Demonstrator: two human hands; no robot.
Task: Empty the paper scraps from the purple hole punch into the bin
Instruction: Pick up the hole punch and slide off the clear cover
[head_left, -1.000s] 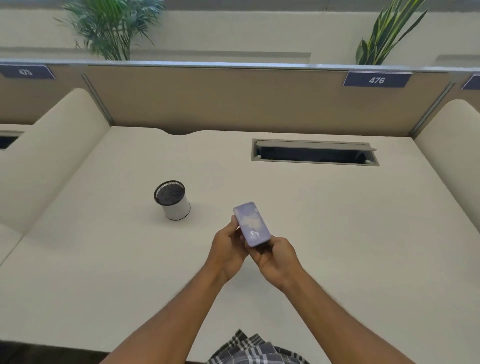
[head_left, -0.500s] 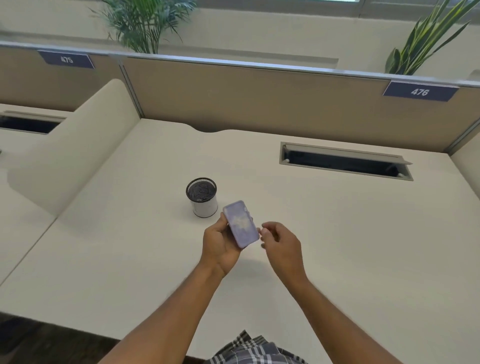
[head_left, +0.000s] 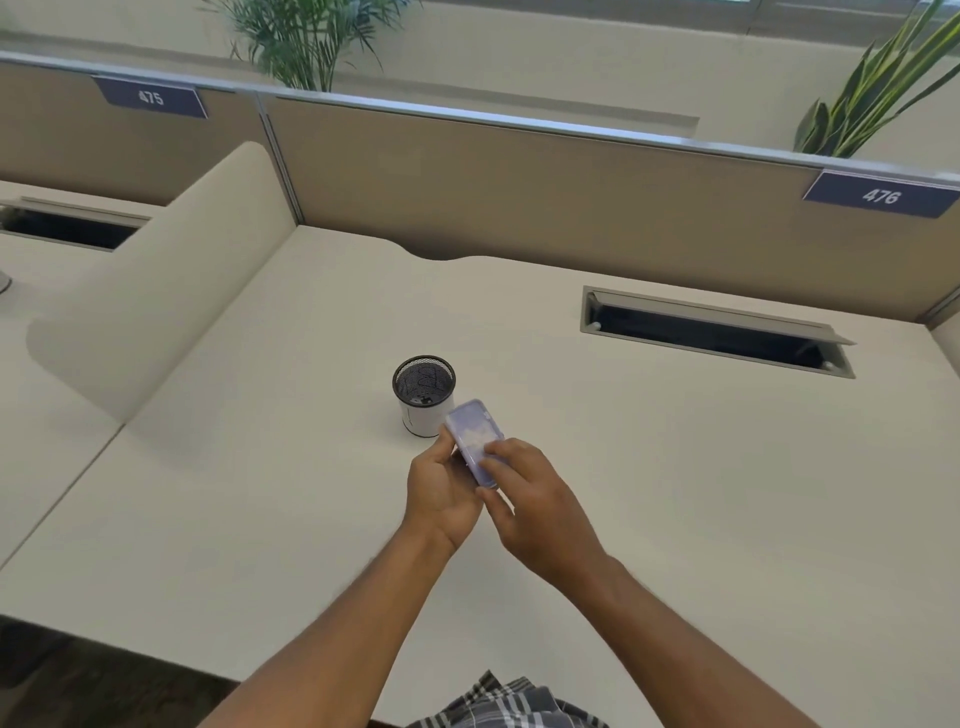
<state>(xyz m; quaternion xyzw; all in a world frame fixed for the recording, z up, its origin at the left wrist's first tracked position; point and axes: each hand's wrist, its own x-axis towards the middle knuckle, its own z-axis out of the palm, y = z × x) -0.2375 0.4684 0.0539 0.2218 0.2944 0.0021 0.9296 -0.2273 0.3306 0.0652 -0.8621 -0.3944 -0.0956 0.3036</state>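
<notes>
Purple plastic, flat and rectangular with rounded corners, the hole punch (head_left: 475, 441) is held in the air just in front of the bin (head_left: 423, 395), its far end nearly over the bin's near rim. Its broad face is tilted up toward the camera, and pale blotches show on it, which may be scraps seen through a clear tray; that is too blurred to tell. The left hand (head_left: 441, 488) is curled around the punch from below and the left side, gripping it. The right hand (head_left: 524, 499) lies over the near end, fingers bent and pressing on it, seemingly working at the scrap cover. The bin, a small round cup with a black mesh inside and a white outer wall, stands upright on the cream desk (head_left: 675, 493). To do this step well, it seems wise to bring the punch fully over the bin's mouth before the cover comes loose, so scraps fall inside and not onto the desk.
</notes>
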